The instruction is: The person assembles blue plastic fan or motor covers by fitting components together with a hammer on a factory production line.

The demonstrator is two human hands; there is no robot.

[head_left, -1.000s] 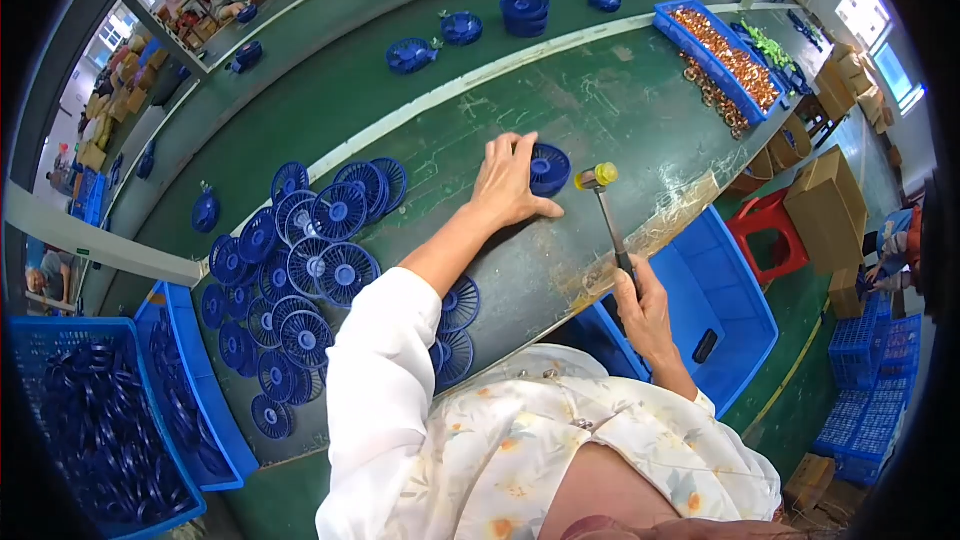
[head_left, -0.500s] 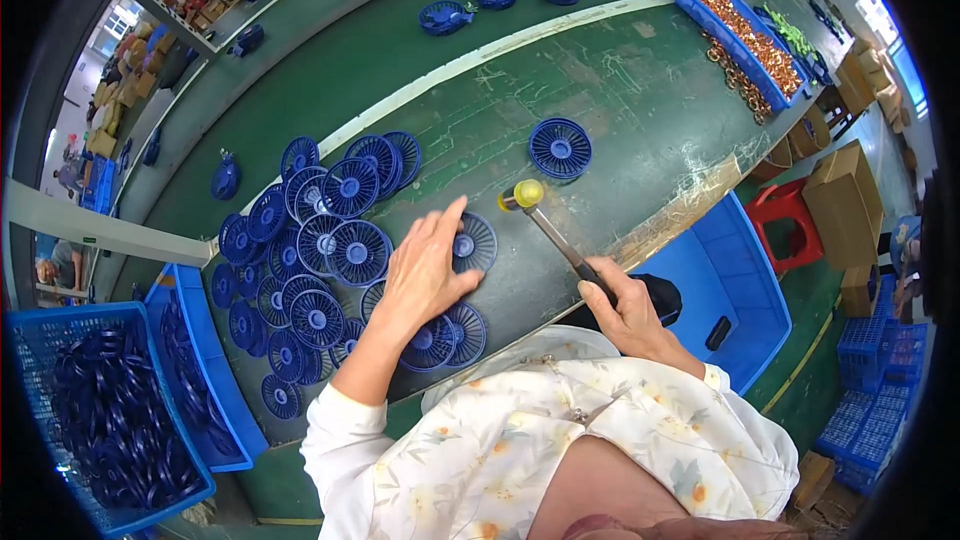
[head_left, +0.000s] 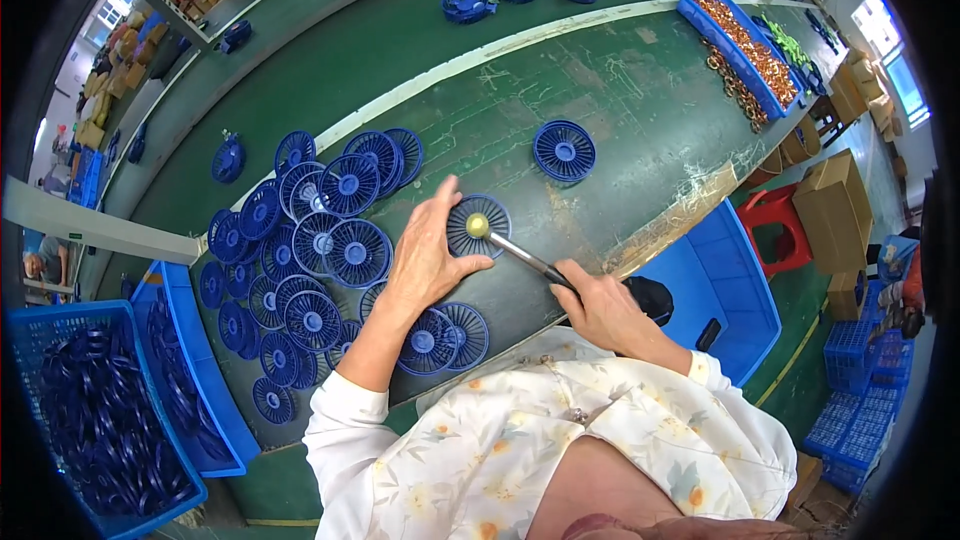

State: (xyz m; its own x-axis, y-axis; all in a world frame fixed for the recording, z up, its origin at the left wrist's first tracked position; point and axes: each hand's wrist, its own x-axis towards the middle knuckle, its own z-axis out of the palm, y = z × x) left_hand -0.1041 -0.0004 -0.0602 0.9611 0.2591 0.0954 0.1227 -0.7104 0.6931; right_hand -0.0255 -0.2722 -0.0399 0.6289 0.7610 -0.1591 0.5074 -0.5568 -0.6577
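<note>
A round blue fan grille (head_left: 494, 208) with radial spokes lies flat on the work table at mid-picture. My left hand (head_left: 425, 250) rests at its left edge, thumb and fingers stretched apart along the rim. In my right hand (head_left: 610, 312) is a hammer (head_left: 522, 258), gripped by its dark handle. The hammer's yellow head is over the grille's centre hub, seemingly touching it. Many similar blue grilles (head_left: 358, 252) lie in an overlapping heap to the left of my left hand. Another short stack of grilles (head_left: 564, 151) sits farther back on the right.
A blue tray of copper-coloured rings (head_left: 740, 45) stands at the far right, with loose rings beside it. Blue crates of dark blue parts (head_left: 133, 325) stand at left. A conveyor belt (head_left: 400, 50) carrying blue parts curves behind. At right are a large blue bin (head_left: 745, 340) and a red stool (head_left: 775, 225).
The hammer head has come down and left onto the grille's hub; it was raised to the right of the grille. My left hand stays beside the grille. Parts on the belt have shifted right.
</note>
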